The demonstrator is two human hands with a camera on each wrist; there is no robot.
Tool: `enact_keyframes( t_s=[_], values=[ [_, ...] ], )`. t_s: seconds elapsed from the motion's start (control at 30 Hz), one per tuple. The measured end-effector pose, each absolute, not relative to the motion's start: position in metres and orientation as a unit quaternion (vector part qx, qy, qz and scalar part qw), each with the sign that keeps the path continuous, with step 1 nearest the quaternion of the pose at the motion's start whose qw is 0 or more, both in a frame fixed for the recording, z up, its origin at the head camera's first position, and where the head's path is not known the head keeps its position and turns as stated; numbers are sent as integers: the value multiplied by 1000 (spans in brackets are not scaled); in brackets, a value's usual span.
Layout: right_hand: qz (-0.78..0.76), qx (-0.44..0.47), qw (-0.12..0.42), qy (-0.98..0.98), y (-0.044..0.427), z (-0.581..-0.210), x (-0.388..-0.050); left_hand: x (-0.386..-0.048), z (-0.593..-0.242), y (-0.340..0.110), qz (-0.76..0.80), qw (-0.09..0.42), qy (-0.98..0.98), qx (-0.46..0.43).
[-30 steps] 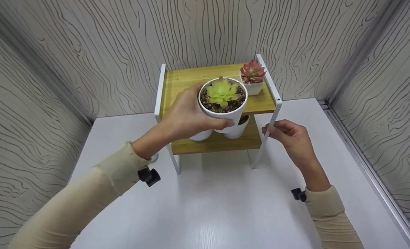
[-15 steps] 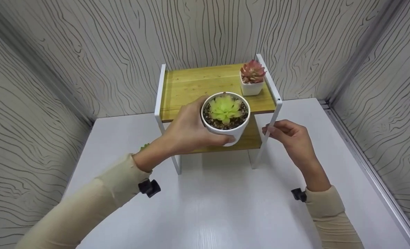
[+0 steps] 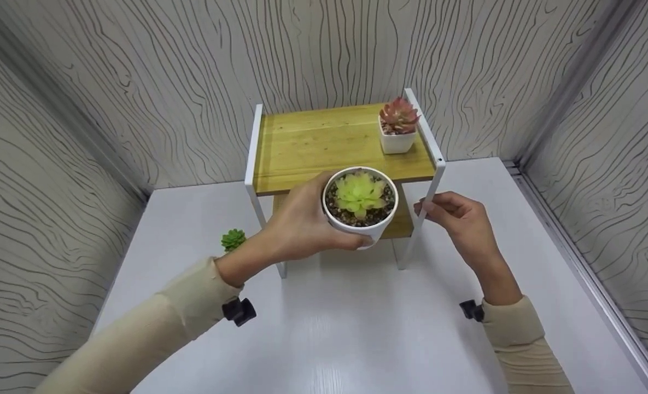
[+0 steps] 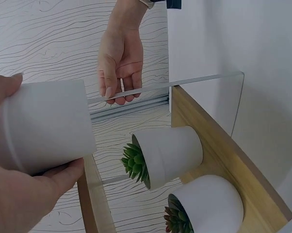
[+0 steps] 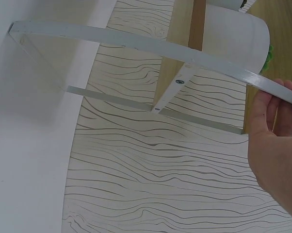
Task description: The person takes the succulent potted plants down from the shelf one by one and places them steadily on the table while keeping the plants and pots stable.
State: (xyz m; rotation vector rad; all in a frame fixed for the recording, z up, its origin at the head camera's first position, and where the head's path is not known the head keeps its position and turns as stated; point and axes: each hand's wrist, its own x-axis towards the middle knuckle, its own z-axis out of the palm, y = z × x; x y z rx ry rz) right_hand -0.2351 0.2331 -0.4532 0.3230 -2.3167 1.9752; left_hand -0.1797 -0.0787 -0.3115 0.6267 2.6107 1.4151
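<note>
My left hand (image 3: 302, 224) grips a round white pot (image 3: 375, 232) with a light green succulent (image 3: 360, 193), held in front of the two-tier shelf's front edge. Fingers and thumb wrap the white pot (image 4: 49, 124) in the left wrist view. With my right hand (image 3: 468, 230) I pinch the right front white post (image 3: 430, 191) of the shelf; the right wrist view has the fingers on the white frame (image 5: 136, 41). On the wooden top board (image 3: 318, 142), at the right, stands a square white pot (image 3: 396, 143) with a red succulent (image 3: 399, 115).
Two white pots, one with a green plant (image 4: 168, 153) and one with a dark reddish plant (image 4: 211, 204), stand on the lower board (image 4: 223, 145). A small green plant (image 3: 233, 239) shows left of the shelf, partly behind my left wrist. Patterned walls (image 3: 329, 49) enclose the white table (image 3: 324, 317).
My left hand has drawn the round pot down and toward me, from over the top board's front part to in front of the shelf. The right hand stays on the post.
</note>
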Motion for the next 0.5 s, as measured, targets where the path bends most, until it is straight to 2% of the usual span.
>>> enact_keyframes(
  t_s=[0.5],
  values=[
    [676,117,39,-727,231,-454,-237,-175,-346,-75,486,69,841,226]
  ],
)
